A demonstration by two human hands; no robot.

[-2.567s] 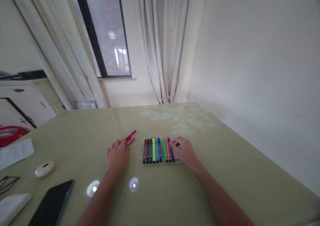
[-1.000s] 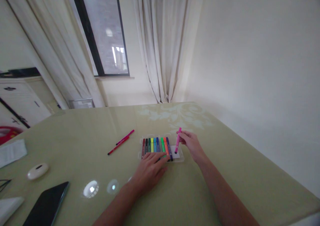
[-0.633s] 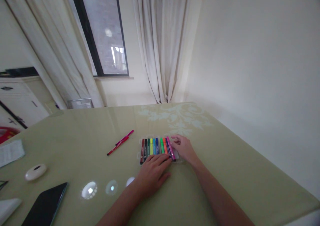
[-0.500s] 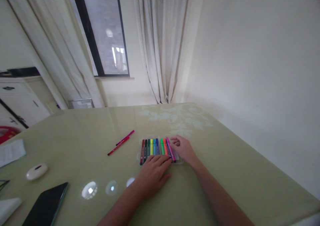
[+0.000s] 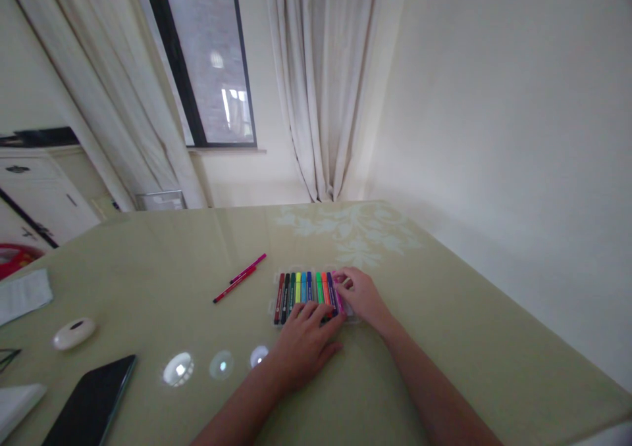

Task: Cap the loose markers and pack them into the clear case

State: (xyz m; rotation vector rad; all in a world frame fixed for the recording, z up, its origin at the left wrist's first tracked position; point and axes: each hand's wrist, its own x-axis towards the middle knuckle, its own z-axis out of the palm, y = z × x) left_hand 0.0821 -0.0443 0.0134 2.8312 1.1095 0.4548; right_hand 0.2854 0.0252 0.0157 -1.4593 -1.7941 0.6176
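A clear marker case (image 5: 279, 313) lies flat on the green table (image 5: 395, 393), holding a row of several coloured markers (image 5: 302, 287). My left hand (image 5: 306, 344) rests palm down on the near end of the case, fingers spread over the markers. My right hand (image 5: 363, 295) sits at the case's right end, fingers curled on a pink marker (image 5: 336, 287) lying in the rightmost slot. Two loose markers, a magenta one (image 5: 251, 266) and a red one (image 5: 232, 286), lie on the table to the left of the case.
At the left are a black tablet (image 5: 93, 400), a white oval object (image 5: 74, 333), folded white paper (image 5: 22, 293) and glasses (image 5: 7, 357). A wall runs along the table's right side. Curtains (image 5: 320, 84) and a window are behind the table.
My left hand left the loose markers and came to rest on the case. My right hand lowered the pink marker from the air into the rightmost slot.
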